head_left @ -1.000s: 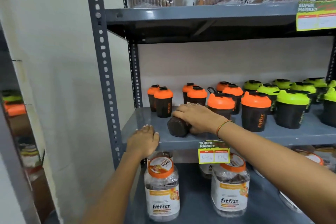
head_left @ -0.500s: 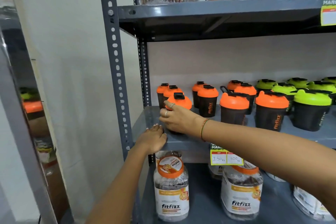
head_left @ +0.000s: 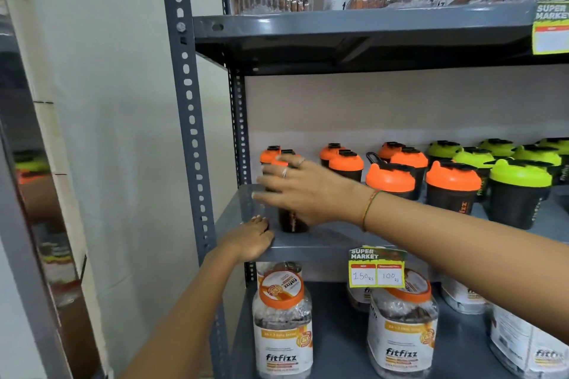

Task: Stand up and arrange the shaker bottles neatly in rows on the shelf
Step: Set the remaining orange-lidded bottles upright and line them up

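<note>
The grey metal shelf (head_left: 323, 243) carries orange-lidded shaker bottles (head_left: 346, 163) and green-lidded shaker bottles (head_left: 520, 175) upright in colour-sorted rows. The left hand (head_left: 249, 240) lies on its front lip, fingers together, seemingly to steady the person. The right hand (head_left: 308, 191) covers a dark shaker bottle (head_left: 292, 221) standing at the shelf's front left, fingers straight and spread, probably letting go, thumb hidden; a second ago that bottle lay on its side under this hand.

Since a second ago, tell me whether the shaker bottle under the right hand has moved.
Yes. The shaker bottle went from lying to upright, ending farther left of the price tag.
</note>
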Demonstrator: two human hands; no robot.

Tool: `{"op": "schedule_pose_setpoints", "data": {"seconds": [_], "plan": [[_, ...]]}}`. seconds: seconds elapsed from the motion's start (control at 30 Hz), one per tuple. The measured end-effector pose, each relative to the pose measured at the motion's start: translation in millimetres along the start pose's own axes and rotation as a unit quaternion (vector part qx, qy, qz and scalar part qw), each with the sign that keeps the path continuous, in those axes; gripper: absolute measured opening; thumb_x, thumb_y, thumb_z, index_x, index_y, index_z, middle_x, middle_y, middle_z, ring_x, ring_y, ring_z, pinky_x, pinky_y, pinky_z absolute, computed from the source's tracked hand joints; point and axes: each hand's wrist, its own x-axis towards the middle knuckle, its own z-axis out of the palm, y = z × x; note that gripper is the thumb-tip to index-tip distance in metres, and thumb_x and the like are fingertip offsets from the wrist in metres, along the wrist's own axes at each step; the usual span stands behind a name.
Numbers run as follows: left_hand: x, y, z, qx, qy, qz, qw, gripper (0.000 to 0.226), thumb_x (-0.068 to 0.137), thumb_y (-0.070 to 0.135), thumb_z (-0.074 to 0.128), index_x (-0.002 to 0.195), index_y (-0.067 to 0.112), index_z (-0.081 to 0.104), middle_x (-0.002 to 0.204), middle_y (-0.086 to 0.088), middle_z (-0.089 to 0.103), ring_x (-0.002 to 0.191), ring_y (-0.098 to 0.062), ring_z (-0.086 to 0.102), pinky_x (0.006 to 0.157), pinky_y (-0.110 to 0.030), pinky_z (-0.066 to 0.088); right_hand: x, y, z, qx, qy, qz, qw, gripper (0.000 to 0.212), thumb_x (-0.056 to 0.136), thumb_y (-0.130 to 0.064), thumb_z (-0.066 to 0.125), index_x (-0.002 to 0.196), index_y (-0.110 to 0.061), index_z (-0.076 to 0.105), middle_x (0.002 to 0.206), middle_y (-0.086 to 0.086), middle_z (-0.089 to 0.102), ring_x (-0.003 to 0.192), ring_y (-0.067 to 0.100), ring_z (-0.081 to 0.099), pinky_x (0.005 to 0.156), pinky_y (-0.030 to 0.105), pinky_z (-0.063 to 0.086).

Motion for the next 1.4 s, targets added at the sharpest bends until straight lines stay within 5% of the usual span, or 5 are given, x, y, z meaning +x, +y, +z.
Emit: {"op": "schedule_pose_setpoints", "data": {"seconds": [0.23,0.43,0.6,0.77,1.4], "plan": [[23.4,-3.9,1.7,0.021,0.021,-0.048,0.998,0.058,0.099,0.039,0.019,0.150,0.010,0.012,0.160,-0.010,0.007,0.147,-0.024,0.009,0.119,-0.039,0.005,9.7,89.2,-2.0,0.196,0.087,0.325,0.921,0.053,0.079,-0.026,0.049,0.131,-0.020,0.055,0.125,0.008,0.060,0.113,0.033,0.055,0.089,0.044,0.049],[31.9,-10.8,10.3,0.019,0.064,-0.059,0.996,0.060,0.096,0.045,0.020,0.149,0.017,0.018,0.159,-0.005,0.016,0.145,-0.021,0.017,0.119,-0.041,0.011,47.2,113.7,73.5,0.408,-0.155,0.402,0.805,0.060,0.083,-0.040,0.065,0.137,-0.020,0.050,0.139,0.010,0.054,0.124,0.029,0.052,0.099,0.036,0.045],[33.4,-12.7,12.2,0.016,0.090,-0.052,0.994,0.059,0.097,0.044,0.023,0.149,0.017,0.021,0.158,-0.004,0.020,0.144,-0.019,0.020,0.118,-0.039,0.011,66.9,103.2,117.0,0.489,-0.226,0.405,0.739,0.087,0.076,-0.053,0.073,0.144,-0.009,0.039,0.146,0.011,0.045,0.129,0.029,0.046,0.102,0.037,0.043],[30.1,-10.4,10.1,0.005,0.096,-0.049,0.994,0.057,0.097,0.041,0.024,0.149,0.017,0.022,0.158,-0.004,0.019,0.144,-0.017,0.020,0.118,-0.035,0.008,72.8,95.0,139.2,0.516,-0.230,0.400,0.722,0.071,0.072,-0.049,0.078,0.124,-0.010,0.048,0.117,0.009,0.054,0.099,0.023,0.053,0.068,0.030,0.045],[23.1,-3.6,5.1,0.014,0.093,-0.061,0.994,0.056,0.098,0.043,0.024,0.149,0.019,0.020,0.158,-0.001,0.018,0.144,-0.018,0.019,0.117,-0.035,0.010,88.1,83.7,133.1,0.558,-0.201,0.358,0.721,0.091,0.061,-0.055,0.084,0.132,-0.013,0.046,0.126,0.005,0.056,0.114,0.025,0.054,0.100,0.041,0.047]]}}
